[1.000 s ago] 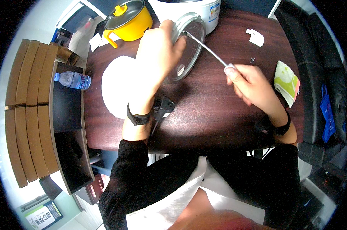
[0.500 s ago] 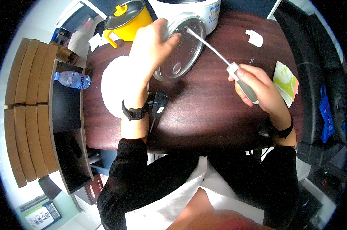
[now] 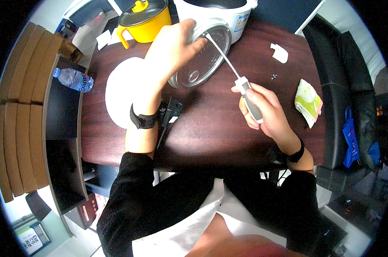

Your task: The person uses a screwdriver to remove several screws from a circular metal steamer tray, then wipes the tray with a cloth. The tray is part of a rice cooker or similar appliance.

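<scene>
- Two bare hands work above the dark wooden table (image 3: 228, 137): the left hand (image 3: 170, 51) grips the clear round lid (image 3: 204, 62), and the right hand (image 3: 264, 109) holds the screwdriver (image 3: 242, 82).
- Left fingers: closed on the lid's rim, thumb over the near face beside the tool's tip, the others largely hidden behind. Such a grip probably braces the lid against the tool's push.
- Right fingers: wrapped around the grey-and-white handle, thumb laid along it, a hold that seems suited to both turning and steering.
- Lid position: raised on a tilt just in front of the white cooker (image 3: 230, 17), with its broad face turned toward the person and the right hand, presumably to give the shaft a clear approach. Whether its lower edge touches the table cannot be told.
- Screwdriver axis: slanting from the handle, near and to the right, to the tip, far and to the left. The tip meets the upper part of the lid's face; what it engages there is too small to make out.
- Lid axis: in view, the long axis of its oval outline rises from lower left to upper right, crossing the shaft's line steeply.
- Right of the lid, well apart from it: small metal bits (image 3: 274, 77) lie near a white piece (image 3: 279, 53), seemingly grouped within the right hand's reach.
</scene>
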`<action>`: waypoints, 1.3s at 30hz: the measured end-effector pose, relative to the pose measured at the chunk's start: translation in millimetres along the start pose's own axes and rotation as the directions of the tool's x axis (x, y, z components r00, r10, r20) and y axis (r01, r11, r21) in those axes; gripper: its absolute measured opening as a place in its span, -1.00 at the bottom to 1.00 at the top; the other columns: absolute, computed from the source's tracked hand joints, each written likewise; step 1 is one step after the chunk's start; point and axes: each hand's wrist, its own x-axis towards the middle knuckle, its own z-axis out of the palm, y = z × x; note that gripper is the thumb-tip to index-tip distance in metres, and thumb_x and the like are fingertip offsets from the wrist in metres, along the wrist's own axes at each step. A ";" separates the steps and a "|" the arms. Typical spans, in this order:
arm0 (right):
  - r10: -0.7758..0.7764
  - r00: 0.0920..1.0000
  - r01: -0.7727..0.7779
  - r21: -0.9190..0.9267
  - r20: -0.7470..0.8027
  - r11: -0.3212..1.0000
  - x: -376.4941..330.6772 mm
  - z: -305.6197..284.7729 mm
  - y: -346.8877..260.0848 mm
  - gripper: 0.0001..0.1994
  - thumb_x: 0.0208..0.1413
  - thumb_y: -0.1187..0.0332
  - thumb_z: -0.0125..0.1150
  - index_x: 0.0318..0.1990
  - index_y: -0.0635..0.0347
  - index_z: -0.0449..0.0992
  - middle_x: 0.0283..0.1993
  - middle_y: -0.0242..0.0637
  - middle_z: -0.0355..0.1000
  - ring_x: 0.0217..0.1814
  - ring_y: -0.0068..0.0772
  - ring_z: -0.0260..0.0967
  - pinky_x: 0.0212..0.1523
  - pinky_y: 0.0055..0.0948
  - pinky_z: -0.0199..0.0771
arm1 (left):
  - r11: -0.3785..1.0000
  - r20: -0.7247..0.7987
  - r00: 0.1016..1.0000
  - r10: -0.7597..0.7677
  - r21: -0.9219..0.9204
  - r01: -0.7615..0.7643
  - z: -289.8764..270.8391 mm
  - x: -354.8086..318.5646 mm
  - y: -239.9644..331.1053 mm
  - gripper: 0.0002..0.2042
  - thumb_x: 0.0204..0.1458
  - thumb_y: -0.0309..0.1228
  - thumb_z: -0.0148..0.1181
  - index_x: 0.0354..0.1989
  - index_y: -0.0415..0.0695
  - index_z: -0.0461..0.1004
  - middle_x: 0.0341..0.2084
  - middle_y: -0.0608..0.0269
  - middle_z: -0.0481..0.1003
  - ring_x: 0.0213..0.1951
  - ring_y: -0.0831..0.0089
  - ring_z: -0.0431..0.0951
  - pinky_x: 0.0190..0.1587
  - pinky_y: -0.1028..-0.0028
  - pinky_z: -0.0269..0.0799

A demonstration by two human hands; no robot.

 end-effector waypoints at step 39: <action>-0.002 1.000 0.002 -0.016 0.012 1.000 -5.9 -1.7 -0.8 -0.70 0.29 0.29 -0.19 -0.01 0.33 0.34 -0.59 -0.39 0.20 -0.76 -0.75 -0.05 -0.78 -0.71 -0.06 | 0.996 -0.145 0.985 0.092 0.022 -0.090 9.2 -4.8 2.4 -0.67 -0.10 -0.27 0.25 -0.29 -0.29 0.43 -0.52 -0.17 0.48 -0.36 -0.02 0.54 -0.28 0.22 0.45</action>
